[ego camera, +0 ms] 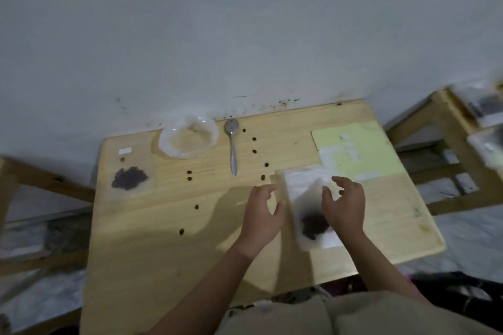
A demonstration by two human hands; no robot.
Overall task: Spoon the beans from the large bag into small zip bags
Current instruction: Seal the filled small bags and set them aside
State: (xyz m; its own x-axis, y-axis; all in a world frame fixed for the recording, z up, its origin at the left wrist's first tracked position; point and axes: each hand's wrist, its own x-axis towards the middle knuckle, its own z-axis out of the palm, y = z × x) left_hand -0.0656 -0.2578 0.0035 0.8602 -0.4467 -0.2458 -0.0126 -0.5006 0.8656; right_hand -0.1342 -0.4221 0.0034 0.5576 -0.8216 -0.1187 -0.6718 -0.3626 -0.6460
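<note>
A small clear zip bag (302,193) with a clump of dark beans at its near end lies on the wooden table (163,253), between my hands. My left hand (262,212) hovers at its left edge with fingers spread, holding nothing. My right hand (344,204) is over the bag's right side, fingers curled apart. A second small zip bag (130,177) with dark beans lies flat at the table's left. The large clear bag (187,139) sits rolled open near the wall and looks almost empty. A metal spoon (233,147) lies beside it.
Several loose beans (254,151) are scattered over the table's middle. A pale green sheet (362,149) with small bags on it lies at the back right. Wooden frames stand to the left and right (451,130) of the table. The wall is right behind.
</note>
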